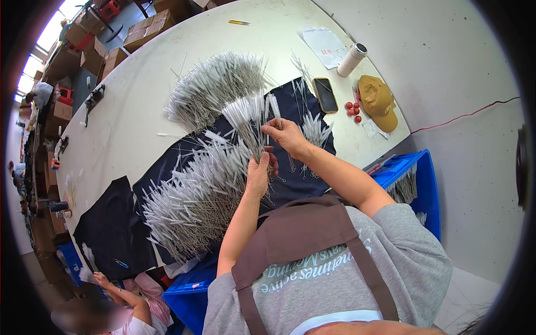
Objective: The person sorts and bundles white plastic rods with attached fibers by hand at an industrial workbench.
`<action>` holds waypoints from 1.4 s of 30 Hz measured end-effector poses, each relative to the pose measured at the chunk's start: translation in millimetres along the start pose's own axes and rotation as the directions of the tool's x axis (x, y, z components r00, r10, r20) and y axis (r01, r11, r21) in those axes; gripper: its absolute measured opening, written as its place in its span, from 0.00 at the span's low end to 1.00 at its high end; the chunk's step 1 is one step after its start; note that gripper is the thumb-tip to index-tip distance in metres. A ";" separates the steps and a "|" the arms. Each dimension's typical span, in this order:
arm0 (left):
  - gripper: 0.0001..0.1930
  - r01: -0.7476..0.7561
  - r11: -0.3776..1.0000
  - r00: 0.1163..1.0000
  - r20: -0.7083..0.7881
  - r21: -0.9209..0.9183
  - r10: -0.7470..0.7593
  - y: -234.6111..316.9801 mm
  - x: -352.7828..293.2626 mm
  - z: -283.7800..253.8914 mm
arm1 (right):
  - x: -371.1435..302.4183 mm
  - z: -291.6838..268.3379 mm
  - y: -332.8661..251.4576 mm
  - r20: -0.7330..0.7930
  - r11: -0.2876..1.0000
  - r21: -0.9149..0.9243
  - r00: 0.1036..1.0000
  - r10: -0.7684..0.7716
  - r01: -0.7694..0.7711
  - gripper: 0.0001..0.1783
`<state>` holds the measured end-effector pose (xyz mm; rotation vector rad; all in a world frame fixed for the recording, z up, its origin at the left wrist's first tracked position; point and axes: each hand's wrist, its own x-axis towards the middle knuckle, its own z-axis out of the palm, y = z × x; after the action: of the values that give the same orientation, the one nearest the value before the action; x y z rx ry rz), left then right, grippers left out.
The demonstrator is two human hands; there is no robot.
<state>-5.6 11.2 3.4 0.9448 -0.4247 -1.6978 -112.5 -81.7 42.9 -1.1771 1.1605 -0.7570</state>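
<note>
a bundle of white-bristled wire brushes (245, 118) is held in our left hand (260, 174), fingers wrapped around its stems. our right hand (287, 137), thumb and fingertips narrowed, pinches a few brushes (274, 105) just beside that bundle. left of the fingers we see a large brush pile (192, 198); beyond them, a second pile (218, 84); under them, dark cloth (296, 188); to their right, a phone (325, 95) and a mustard cap (376, 97).

Both forearms (240, 226) extended; left grip (259, 172) curled; right grip (283, 135) pinched, just beyond it
</note>
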 end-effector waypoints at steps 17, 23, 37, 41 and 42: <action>0.12 0.008 0.991 0.999 -0.040 -0.131 -0.014 5.4 -0.1 -11.3 | 14.5 -49.8 18.2 -0.046 0.967 -0.029 0.967 0.252 -0.253 0.17; 0.13 -0.016 1.000 0.995 -0.095 0.024 0.018 1.0 2.2 -1.0 | -11.1 -15.4 9.4 0.025 0.957 0.166 0.971 0.238 -0.238 0.19; 0.10 -0.025 0.990 0.988 -0.154 -0.137 0.004 -1.6 -1.2 4.6 | -7.2 2.1 17.2 0.048 0.910 0.340 0.971 0.236 -0.238 0.11; 0.09 -0.021 0.991 0.990 -0.138 -0.131 0.003 0.4 0.7 2.6 | -10.6 -2.8 10.7 0.179 0.842 0.408 0.935 0.305 -0.352 0.11; 0.09 -0.015 0.992 0.991 -0.133 -0.127 -0.002 1.0 0.8 3.1 | -10.1 -3.2 11.9 0.184 0.843 0.406 0.935 0.303 -0.353 0.10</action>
<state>-7.4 9.6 5.7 0.9552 -0.2279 -1.6248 -119.7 -70.3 34.4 -0.6153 0.9969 -0.6309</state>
